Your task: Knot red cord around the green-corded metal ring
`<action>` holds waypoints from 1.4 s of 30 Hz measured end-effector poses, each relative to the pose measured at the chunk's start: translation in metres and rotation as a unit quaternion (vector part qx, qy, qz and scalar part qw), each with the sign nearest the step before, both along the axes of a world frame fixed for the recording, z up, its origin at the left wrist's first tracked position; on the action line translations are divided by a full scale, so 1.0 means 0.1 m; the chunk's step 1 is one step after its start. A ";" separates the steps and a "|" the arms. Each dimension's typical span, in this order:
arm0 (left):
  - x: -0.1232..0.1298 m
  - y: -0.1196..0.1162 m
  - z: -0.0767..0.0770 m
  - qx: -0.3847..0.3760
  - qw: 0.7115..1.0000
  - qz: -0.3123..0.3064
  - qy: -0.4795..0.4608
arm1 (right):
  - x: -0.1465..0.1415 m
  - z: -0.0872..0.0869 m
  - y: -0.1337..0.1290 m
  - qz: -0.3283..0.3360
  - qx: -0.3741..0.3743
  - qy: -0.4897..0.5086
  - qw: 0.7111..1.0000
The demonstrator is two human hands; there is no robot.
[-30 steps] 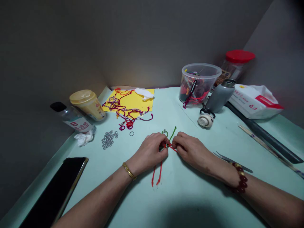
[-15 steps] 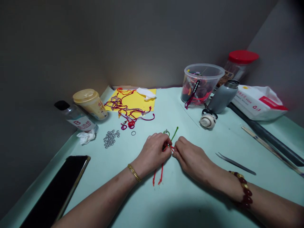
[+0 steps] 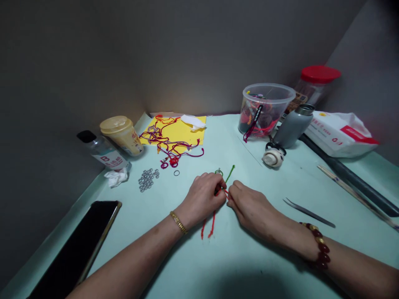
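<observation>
My left hand [image 3: 208, 190] is closed in a pinch on red cord [image 3: 213, 224], whose two loose ends hang below it on the table. My right hand [image 3: 247, 202] sits just to its right, also pinching red strands that span the small gap between the hands. Behind the fingers a green cord [image 3: 230, 173] sticks up, and beside it lies a small ring wound with green [image 3: 219, 171]. The fingers hide most of the work between them. A bare metal ring [image 3: 176, 172] and a cluster of small metal rings [image 3: 148, 179] lie to the left.
Dark red and purple cords lie over yellow paper [image 3: 183, 135]. At left are a phone [image 3: 75, 249], a bottle [image 3: 109, 158] and a cup [image 3: 124, 137]. Tweezers [image 3: 311, 214], a grey flask [image 3: 293, 126], a plastic tub [image 3: 268, 99] and a tissue pack [image 3: 336, 135] stand or lie at right.
Both hands stay nearly in place, still pinching the red cord. The view has shifted slightly, so things on the left appear a little further right.
</observation>
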State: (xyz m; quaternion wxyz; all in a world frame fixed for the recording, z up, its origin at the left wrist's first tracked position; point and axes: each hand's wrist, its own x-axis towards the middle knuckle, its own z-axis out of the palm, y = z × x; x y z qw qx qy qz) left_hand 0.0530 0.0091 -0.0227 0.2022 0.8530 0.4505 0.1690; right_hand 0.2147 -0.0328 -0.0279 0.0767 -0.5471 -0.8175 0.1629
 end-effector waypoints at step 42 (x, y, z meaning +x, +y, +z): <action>-0.23 0.07 0.11 -0.122 0.991 -0.011 -0.043 | 0.00 0.05 0.16 -0.073 0.026 0.098 0.992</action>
